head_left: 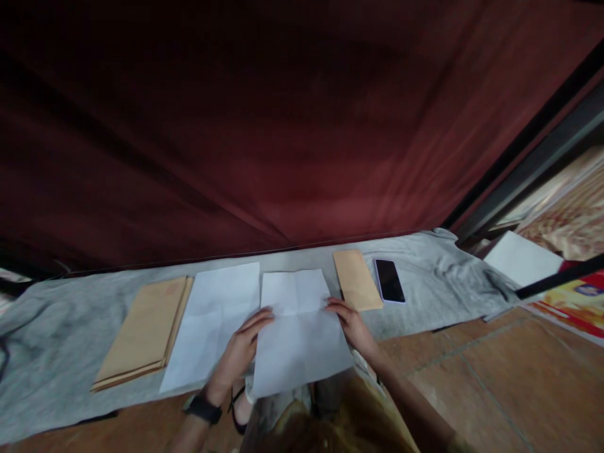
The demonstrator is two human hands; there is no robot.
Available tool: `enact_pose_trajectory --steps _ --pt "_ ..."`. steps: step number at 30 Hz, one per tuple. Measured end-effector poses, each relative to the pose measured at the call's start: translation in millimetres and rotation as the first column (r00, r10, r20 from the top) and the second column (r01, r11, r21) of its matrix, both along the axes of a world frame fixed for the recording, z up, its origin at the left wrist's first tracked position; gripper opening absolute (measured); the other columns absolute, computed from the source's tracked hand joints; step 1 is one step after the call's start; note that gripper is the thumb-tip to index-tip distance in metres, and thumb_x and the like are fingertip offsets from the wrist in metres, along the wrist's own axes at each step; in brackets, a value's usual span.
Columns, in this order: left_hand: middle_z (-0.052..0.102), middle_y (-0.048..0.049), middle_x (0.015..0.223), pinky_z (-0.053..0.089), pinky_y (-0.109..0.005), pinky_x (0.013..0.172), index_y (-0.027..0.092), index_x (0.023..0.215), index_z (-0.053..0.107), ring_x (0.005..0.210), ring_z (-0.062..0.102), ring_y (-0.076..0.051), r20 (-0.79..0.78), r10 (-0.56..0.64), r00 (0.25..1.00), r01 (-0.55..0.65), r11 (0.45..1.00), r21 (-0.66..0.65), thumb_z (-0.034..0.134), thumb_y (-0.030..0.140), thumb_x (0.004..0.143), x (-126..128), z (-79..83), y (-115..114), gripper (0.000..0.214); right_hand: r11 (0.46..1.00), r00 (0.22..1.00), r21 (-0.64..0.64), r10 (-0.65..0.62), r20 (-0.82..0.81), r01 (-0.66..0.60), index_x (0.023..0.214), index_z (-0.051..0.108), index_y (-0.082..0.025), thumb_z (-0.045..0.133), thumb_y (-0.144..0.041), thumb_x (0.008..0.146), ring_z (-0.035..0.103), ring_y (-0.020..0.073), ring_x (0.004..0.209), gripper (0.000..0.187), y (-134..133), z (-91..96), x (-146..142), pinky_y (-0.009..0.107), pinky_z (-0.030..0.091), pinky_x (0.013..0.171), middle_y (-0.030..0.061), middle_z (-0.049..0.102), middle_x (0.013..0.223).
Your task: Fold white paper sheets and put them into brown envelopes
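A creased white sheet of paper is held between my two hands, its near part over my lap and its far part over the grey cloth. My left hand pinches the left edge, with a dark watch on that wrist. On the right edge, the fingers of my right hand lie closed over the paper. Fold lines cross the sheet. Left of it lies another creased white sheet. A small brown envelope rests just beyond my right hand.
Several large brown envelopes are stacked at the left on the grey cloth. A phone lies right of the small envelope. Dark red fabric hangs behind. A white box and colourful packaging stand at the right, above the tiled floor.
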State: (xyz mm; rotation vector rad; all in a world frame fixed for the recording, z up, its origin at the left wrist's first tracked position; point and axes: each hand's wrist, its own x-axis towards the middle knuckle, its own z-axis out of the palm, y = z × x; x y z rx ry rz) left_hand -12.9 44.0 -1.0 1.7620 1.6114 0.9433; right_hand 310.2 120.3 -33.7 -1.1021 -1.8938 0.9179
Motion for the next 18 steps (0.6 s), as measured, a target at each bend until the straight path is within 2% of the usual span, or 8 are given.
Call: enact_pose_trajectory --steps 3,7,11,14,16,18 --pt "0.064 -0.0039 0.141 0.042 -0.044 0.119 0.029 0.121 0.073 0.134 0.056 -0.020 -0.120 -0.091 0.989 0.087 0.995 -0.043 0.049 0.014 0.085 -2.5 -18.9 -12.6 0.046 0.993 0.977 0.089 0.051 0.209 -0.071 0.125 0.070 -0.025 0.046 -0.011 0.095 0.057 0.0224 0.132 0.041 -23.6 -18.6 11.8 0.046 0.045 0.115 0.0075 0.063 0.140" --pt "0.058 -0.0028 0.148 0.039 -0.044 0.121 0.028 0.133 0.065 0.140 0.050 -0.018 -0.200 -0.172 0.964 0.168 0.985 -0.038 0.046 0.009 0.086 -3.4 -30.7 -13.0 0.055 0.968 0.930 0.208 0.053 0.363 -0.136 0.143 0.056 -0.025 0.047 -0.011 0.097 0.048 0.0238 0.140 0.049 -35.3 -25.7 21.7 0.050 0.041 0.119 0.0074 0.056 0.148" --pt "0.052 -0.0006 0.153 0.036 -0.047 0.122 0.031 0.140 0.059 0.143 0.047 -0.018 -0.179 -0.191 0.965 0.195 0.981 0.005 0.044 0.008 0.089 -5.4 -37.8 -6.6 0.059 0.948 0.917 0.262 0.067 0.392 -0.181 0.147 0.053 -0.027 0.046 -0.012 0.098 0.045 0.0242 0.143 0.051 -35.5 -29.2 25.2 0.050 0.041 0.119 0.0064 0.051 0.153" --pt "0.050 -0.0041 0.155 0.035 -0.046 0.123 0.030 0.145 0.055 0.145 0.044 -0.022 -0.129 -0.208 0.969 0.215 0.976 0.044 0.054 0.015 0.088 -6.9 -43.0 -4.5 0.059 0.953 0.920 0.251 0.064 0.386 -0.172 0.145 0.054 -0.030 0.045 -0.013 0.099 0.045 0.0239 0.143 0.051 -30.8 -28.3 25.6 0.050 0.042 0.118 0.0045 0.052 0.152" --pt "0.049 -0.0054 0.156 0.033 -0.046 0.124 0.029 0.148 0.052 0.146 0.043 -0.023 -0.095 -0.182 0.979 0.189 0.980 0.070 0.055 0.015 0.087 -4.5 -46.3 -5.3 0.062 0.957 0.926 0.236 0.074 0.370 -0.171 0.146 0.054 -0.031 0.044 -0.012 0.098 0.046 0.0234 0.142 0.053 -26.4 -24.9 24.3 0.049 0.041 0.119 0.0043 0.053 0.152" --pt "0.049 -0.0045 0.156 0.032 -0.047 0.124 0.030 0.150 0.049 0.146 0.042 -0.021 -0.064 -0.128 0.990 0.133 0.987 0.092 0.048 0.011 0.088 1.4 -48.1 -6.9 0.065 0.956 0.930 0.216 0.112 0.350 -0.196 0.149 0.050 -0.030 0.048 -0.014 0.096 0.045 0.0245 0.143 0.055 -22.4 -20.3 21.8 0.050 0.040 0.119 0.0062 0.051 0.153"
